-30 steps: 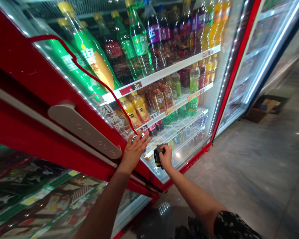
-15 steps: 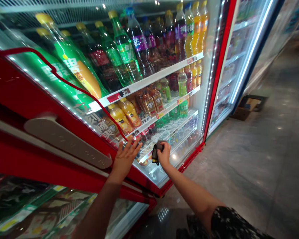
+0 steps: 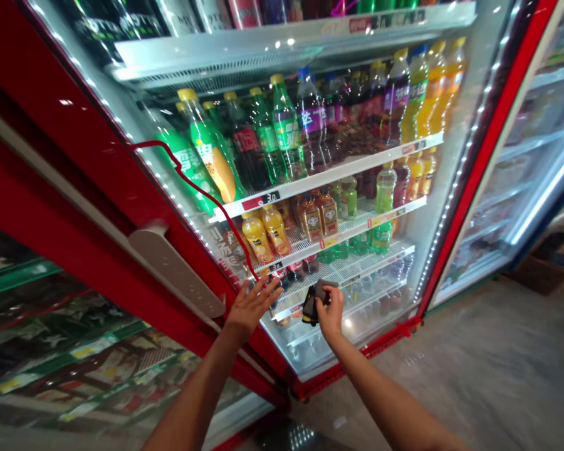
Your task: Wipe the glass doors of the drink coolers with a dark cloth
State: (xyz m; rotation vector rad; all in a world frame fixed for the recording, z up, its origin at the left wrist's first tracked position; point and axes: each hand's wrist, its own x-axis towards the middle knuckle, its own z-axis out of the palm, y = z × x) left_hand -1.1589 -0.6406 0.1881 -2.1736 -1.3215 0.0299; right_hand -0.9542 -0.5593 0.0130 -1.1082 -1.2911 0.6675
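Observation:
My left hand (image 3: 250,308) is spread with its fingers apart near the lower left of a glass-fronted drinks cooler, holding nothing. Its fingertips lie close to the lower end of a red line (image 3: 202,189) on the glass; whether they touch is unclear. To its right, my right hand (image 3: 331,310) grips a small dark device (image 3: 313,303) with a yellow edge, in front of the lower shelves. Behind the glass, orange juice bottles (image 3: 273,230) stand above my left hand, and green soda bottles (image 3: 286,128) fill the shelf higher up.
A grey door handle (image 3: 176,269) sits on the red frame (image 3: 117,219) at the left. Another cooler (image 3: 521,163) stands at the right, with a box (image 3: 552,260) by its base. Shelves with packaged goods are at the lower left.
The view has shifted up and left, showing the upper can shelf and more of the left cooler. My right hand still holds the device, and my left stays spread.

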